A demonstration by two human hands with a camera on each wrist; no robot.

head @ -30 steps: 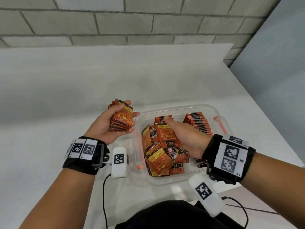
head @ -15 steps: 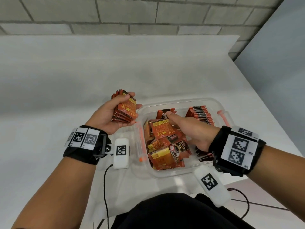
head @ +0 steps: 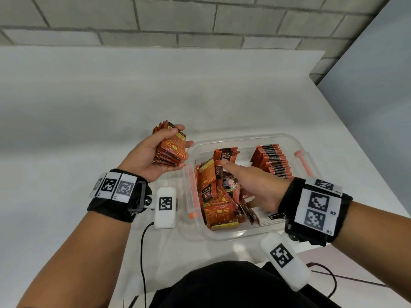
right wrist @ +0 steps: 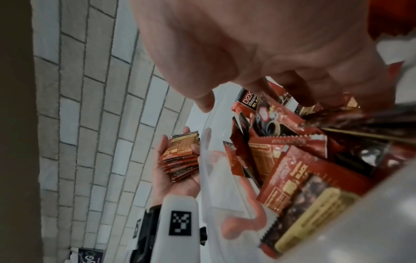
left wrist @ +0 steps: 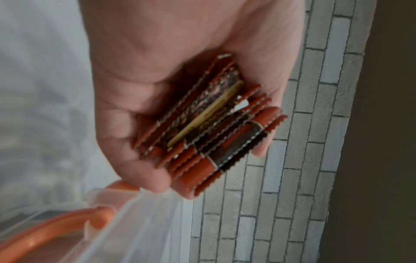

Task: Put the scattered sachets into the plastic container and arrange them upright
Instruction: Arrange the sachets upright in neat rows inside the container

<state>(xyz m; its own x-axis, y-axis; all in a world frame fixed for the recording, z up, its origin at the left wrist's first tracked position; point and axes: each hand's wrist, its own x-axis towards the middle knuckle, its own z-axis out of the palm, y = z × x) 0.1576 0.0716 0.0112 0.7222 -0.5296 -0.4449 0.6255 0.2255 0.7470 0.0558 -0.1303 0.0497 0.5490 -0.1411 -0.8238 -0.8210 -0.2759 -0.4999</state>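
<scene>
A clear plastic container (head: pixel 244 137) stands on the white table. At its right end a row of red sachets (head: pixel 272 161) stands upright; a loose pile of sachets (head: pixel 219 210) fills its left half. My left hand (head: pixel 181 138) grips a stack of sachets (head: pixel 171 150) just left of the container; the stack's crimped edges (left wrist: pixel 209 124) show in the left wrist view. My right hand (head: pixel 244 183) is inside the container on the pile. Its thumb (right wrist: pixel 202 103) is stretched out and free, and its fingers reach down among the sachets, tips hidden.
Orange latches (head: pixel 192 192) (head: pixel 303 161) sit on the container's two short sides. The white table (head: pixel 111 107) stretches back to a brick wall (head: pixel 200 18) and ends at an edge on the right. A cable (head: pixel 143 252) hangs at the near edge.
My right hand has stirred the loose pile, and several sachets now lean up on edge. My left hand has kept its grip on the stack, barely moving.
</scene>
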